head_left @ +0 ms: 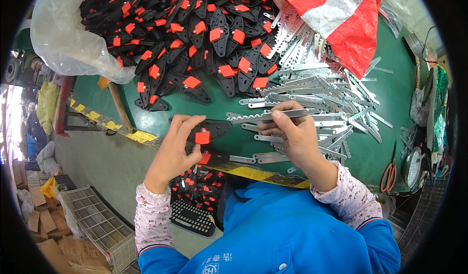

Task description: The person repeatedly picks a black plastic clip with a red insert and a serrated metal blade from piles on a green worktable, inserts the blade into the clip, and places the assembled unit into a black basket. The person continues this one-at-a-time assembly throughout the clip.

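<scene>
My left hand [176, 150] is closed on a black plastic plate [218, 128] with a red tab, gripping its left part between fingers and thumb. Between the thumb and fingers of my right hand [295, 136] is a flat metal strip [253, 118] with a wavy edge. Its left end reaches close to the plate's tip; whether they touch I cannot tell. Below the plate, at the table's near edge, lies another black piece with a red tab [211, 158], partly hidden by my left hand. Loose metal strips [271, 158] lie beside it and under my right hand.
Many black plates with red tabs [195, 45] are heaped at the back, beside a clear plastic bag [61, 35]. Metal strips [312, 89] spill from a red and white sack [336, 16]. A hammer [119, 106] lies left, scissors [388, 176] right. Below stands a crate of black parts [200, 188].
</scene>
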The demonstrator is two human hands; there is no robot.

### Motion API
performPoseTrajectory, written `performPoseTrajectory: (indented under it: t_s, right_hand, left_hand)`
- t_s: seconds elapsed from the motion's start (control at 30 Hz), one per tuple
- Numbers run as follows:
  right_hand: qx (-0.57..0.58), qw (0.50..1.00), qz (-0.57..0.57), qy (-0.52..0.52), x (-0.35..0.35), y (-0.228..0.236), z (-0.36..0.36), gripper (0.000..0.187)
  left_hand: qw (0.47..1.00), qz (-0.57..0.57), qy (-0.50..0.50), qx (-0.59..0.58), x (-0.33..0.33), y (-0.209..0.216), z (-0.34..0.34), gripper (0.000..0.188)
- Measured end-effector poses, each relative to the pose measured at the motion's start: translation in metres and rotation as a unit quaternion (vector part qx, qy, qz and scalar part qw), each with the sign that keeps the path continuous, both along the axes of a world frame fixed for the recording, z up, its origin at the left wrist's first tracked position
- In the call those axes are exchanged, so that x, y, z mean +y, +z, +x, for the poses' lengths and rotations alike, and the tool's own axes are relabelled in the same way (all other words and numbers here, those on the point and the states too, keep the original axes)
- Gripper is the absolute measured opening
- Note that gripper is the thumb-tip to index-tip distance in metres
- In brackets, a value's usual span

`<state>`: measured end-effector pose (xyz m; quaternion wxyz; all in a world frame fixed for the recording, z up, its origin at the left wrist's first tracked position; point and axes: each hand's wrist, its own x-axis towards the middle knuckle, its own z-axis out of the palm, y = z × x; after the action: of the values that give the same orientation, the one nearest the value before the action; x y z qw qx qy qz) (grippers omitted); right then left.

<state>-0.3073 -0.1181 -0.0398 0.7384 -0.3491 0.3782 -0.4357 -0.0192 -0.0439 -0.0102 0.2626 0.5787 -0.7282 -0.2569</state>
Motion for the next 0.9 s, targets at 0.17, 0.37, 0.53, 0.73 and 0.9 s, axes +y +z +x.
performPoseTrajectory:
  t_s: [0.17,0.37,0.53,0.73,0.9]
  right_hand:
    - [0.010,0.999,-0.021,0.024,0.003,0.005,-0.001,0.022]
    - [-0.017,0.999,-0.033,-0.009,0.005,0.010,0.001,0.023]
    - [0.020,0.997,-0.073,0.028,0.009,0.009,0.003,0.022]
    - [0.051,0.994,0.004,0.098,0.029,0.012,0.019,0.019]
    - [0.061,0.983,0.058,0.164,0.046,0.000,0.016,0.020]
  left_hand:
    - [1.000,0.012,-0.006,0.015,0.003,0.001,0.001,0.069]
    - [0.999,0.024,0.009,0.044,0.009,0.002,0.004,0.068]
    - [0.999,0.020,-0.003,0.038,0.013,0.001,0.009,0.069]
    - [0.999,-0.019,-0.013,-0.033,0.020,-0.002,-0.003,0.068]
    - [0.996,-0.031,-0.037,-0.069,0.046,-0.008,0.004,0.065]
